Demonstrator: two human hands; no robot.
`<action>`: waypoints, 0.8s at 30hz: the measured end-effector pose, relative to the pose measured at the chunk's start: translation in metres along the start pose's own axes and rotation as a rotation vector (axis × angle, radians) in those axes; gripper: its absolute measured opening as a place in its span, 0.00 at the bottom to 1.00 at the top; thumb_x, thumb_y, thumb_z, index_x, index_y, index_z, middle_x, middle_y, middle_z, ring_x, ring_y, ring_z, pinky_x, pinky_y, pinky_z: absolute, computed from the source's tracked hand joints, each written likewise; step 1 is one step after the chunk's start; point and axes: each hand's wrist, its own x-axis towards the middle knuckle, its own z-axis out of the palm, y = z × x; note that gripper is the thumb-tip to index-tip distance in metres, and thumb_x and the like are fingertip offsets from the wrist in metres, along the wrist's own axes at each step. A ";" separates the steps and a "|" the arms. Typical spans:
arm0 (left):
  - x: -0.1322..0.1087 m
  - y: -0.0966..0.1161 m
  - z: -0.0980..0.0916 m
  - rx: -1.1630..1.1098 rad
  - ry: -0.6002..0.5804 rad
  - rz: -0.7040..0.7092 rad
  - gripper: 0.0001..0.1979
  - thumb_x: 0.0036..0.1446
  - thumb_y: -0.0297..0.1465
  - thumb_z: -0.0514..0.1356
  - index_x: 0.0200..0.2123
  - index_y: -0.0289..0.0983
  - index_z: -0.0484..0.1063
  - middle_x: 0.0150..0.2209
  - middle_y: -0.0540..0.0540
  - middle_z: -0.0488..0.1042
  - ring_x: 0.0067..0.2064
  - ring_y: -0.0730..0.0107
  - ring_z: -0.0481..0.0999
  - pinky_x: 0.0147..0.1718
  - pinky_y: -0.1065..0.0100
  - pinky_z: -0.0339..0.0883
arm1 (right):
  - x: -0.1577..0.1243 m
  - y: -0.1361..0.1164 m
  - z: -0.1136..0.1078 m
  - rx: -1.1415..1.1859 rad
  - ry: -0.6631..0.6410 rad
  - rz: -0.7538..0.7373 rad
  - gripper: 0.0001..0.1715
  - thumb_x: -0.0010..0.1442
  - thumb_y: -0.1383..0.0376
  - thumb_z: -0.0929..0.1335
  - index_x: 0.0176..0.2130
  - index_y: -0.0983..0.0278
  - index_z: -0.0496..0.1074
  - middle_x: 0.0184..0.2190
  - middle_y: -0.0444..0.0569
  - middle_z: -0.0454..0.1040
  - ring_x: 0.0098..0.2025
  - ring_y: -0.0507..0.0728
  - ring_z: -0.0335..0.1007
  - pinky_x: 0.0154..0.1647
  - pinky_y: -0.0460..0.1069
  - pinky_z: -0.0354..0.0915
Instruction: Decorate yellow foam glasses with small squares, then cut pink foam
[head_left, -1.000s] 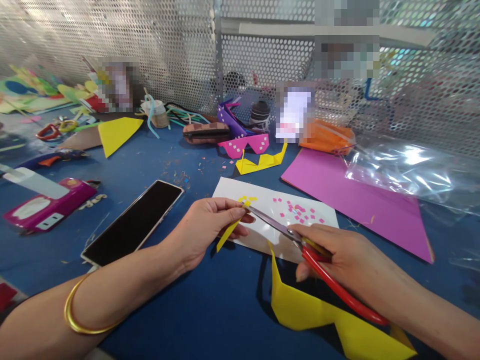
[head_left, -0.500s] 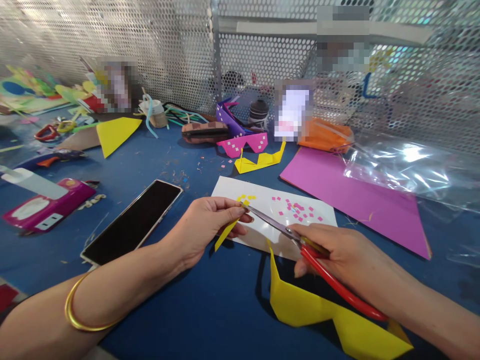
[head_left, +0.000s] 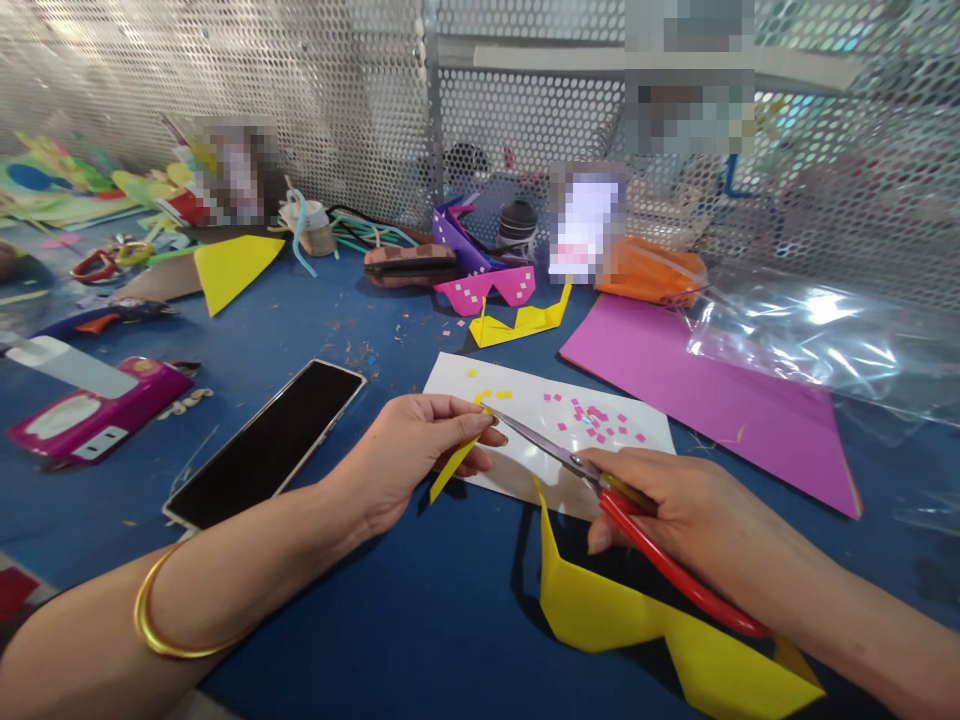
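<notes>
Pinched in my left hand [head_left: 424,445] is a narrow yellow strip [head_left: 454,470], its lower end hanging below the fingers. My right hand [head_left: 667,510] grips red-handled scissors [head_left: 679,570], whose blade tips meet the strip's upper end at my left fingertips. Beneath them lies a white sheet [head_left: 645,420] with small yellow pieces [head_left: 504,395] on its left and several pink squares [head_left: 598,415] on its right. A yellow foam glasses shape [head_left: 600,605] stands at the front, partly under my right forearm.
Left of my hand lies a black phone [head_left: 266,445], with a magenta device [head_left: 101,410] beyond. Behind are pink glasses [head_left: 487,290] with white squares, yellow glasses [head_left: 521,322] and a brown pouch [head_left: 410,264]. Purple sheets [head_left: 720,400] and clear plastic [head_left: 825,330] lie right.
A small yellow piece now lies apart near the upper left of the white sheet. The yellow at the scissors' tips looks shorter, and both hands stay nearly in place.
</notes>
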 end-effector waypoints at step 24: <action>-0.002 0.000 -0.003 -0.012 -0.014 0.140 0.06 0.58 0.27 0.64 0.39 0.36 0.73 0.33 0.49 0.81 0.28 0.77 0.78 0.33 0.73 0.72 | -0.002 0.005 -0.002 -0.187 0.135 0.052 0.31 0.49 0.58 0.75 0.53 0.54 0.72 0.46 0.46 0.80 0.42 0.63 0.77 0.38 0.52 0.73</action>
